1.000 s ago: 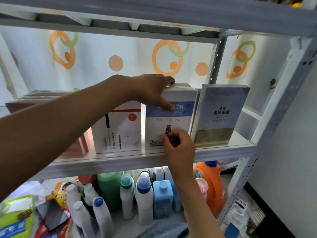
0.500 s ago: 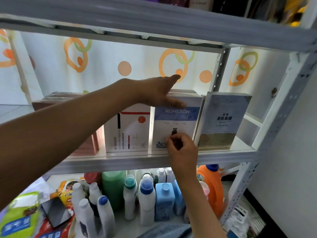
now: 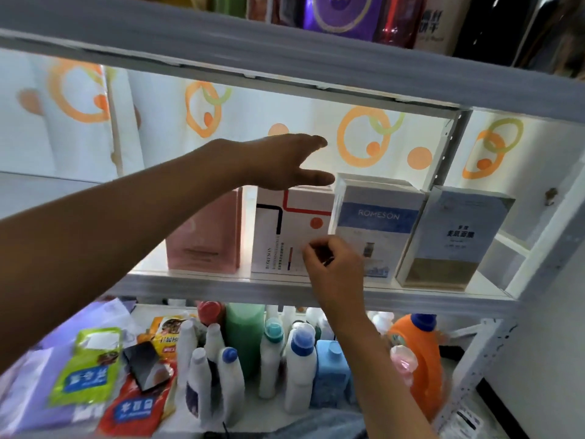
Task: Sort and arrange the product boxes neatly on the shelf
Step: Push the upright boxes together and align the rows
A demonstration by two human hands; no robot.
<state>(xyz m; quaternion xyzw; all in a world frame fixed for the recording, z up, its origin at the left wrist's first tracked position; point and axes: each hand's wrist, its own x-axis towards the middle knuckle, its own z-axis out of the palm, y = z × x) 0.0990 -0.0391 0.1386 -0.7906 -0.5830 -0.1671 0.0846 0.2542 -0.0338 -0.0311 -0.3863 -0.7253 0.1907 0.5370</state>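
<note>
The ROMESON box [image 3: 376, 229] stands upright near the shelf's [image 3: 221, 285] right end, between two other boxes. Left hand [image 3: 285, 163] hovers spread above; right hand [image 3: 335, 267], fingers curled, seems empty.

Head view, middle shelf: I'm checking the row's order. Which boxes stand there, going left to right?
Pink box → white box with red and black lines → blue-banded ROMESON box → pale blue box with Chinese lettering.

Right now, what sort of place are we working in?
Likely a small shop stockroom: a metal rack holds boxed cosmetics like the ROMESON box, with detergent bottles crowded on the shelf below.
</note>
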